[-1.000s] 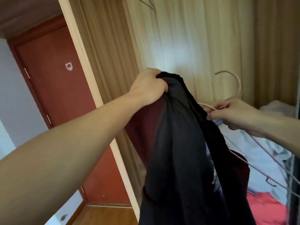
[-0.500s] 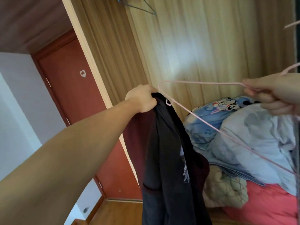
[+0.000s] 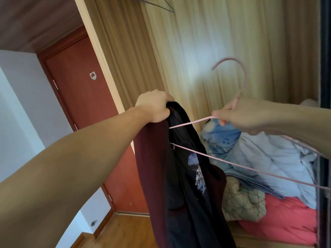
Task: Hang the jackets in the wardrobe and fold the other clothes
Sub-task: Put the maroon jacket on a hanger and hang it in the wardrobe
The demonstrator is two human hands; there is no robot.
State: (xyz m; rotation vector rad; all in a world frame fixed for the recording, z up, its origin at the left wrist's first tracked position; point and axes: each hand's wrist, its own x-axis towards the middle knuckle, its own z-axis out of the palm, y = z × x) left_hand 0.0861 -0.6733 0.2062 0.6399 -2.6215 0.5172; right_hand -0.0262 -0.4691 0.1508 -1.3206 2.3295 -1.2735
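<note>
My left hand grips the collar of a dark jacket, maroon outside with a black lining and a pale print, which hangs straight down in front of the open wardrobe. My right hand holds a pink wire hanger at the base of its hook. The hanger's left end reaches into the jacket just below my left hand. The right end runs off behind my right forearm.
Bedding is piled in the wardrobe's bottom: light blue quilts, a patterned cushion and a red blanket. A dark hanger hangs at the top. A red-brown door stands left, with wooden floor below.
The right hand has come left and down with the hanger, so its hook shows upright again and its left end now sits inside the jacket. The left hand keeps its grip on the collar.
</note>
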